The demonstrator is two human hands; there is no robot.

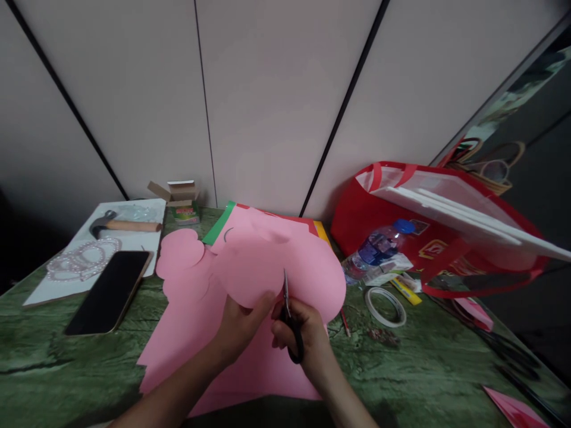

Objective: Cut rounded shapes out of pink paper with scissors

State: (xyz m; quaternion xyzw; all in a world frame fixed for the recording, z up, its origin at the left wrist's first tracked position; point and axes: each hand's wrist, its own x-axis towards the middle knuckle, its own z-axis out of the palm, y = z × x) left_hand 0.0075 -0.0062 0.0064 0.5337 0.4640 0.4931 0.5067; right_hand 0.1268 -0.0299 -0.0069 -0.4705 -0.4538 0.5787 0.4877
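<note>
Pink paper (254,261) with rounded edges is pinched at its lower edge by my left hand (243,321), thumb on top. Black-handled scissors (292,333) are in my right hand (307,330), fingers closed around the handles. Their blades point away from me and lie against the pink paper, just right of my left thumb. Beneath both hands more pink sheets (250,374) are spread over the table. Several rounded pink cutouts (181,255) lie to the left of the held paper. The fingers of my left hand under the paper are hidden.
Left on the green table (31,368) are a phone (109,294), a hammer (134,226), beaded strands (84,258) and a small open box (185,208). To the right are a tape roll (386,307), a water bottle (377,252) and a red bag (357,205). A wall stands behind.
</note>
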